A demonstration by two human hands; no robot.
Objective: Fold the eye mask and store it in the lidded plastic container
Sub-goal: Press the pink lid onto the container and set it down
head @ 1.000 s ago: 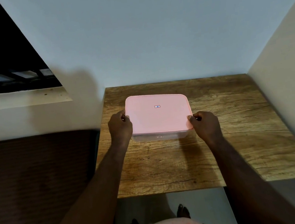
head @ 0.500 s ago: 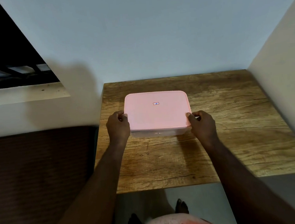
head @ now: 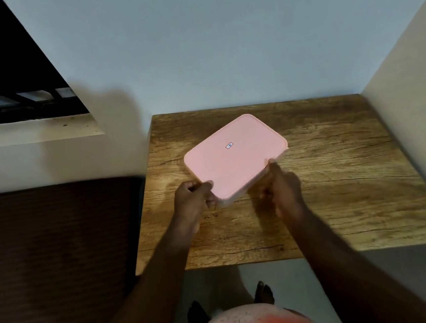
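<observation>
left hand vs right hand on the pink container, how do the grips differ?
Left hand grips the near corner of the container, thumb on the lid; right hand grips its right-side edge, thumb tip at the rim. Left hand looks sharp; right hand is blurred. Both hold the closed container.

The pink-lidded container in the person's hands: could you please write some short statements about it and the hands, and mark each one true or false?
1. The pink lid is on the container. True.
2. Only the left hand grips the container. False: the right hand grips it too.
3. The container's sides run parallel to the wooden table's edges. False: it is turned at an angle.
4. A small label is on the lid. True.
5. An eye mask lies beside the container. False: no eye mask is in view.
</observation>
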